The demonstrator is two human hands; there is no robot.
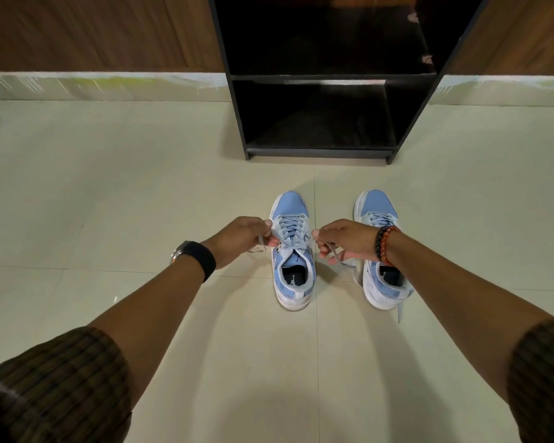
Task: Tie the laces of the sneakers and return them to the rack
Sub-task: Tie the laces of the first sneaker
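Both hands are down at the left sneaker on the tiled floor, just in front of the dark rack. The left hand pinches one lace end, the right hand pinches the other, held apart on either side of the tongue. So this looks like the start of the knot on the first shoe. Next, I'd say, cross the two ends and pull snug. The right sneaker sits just beside, its lace trailing loose at the heel, not yet tied
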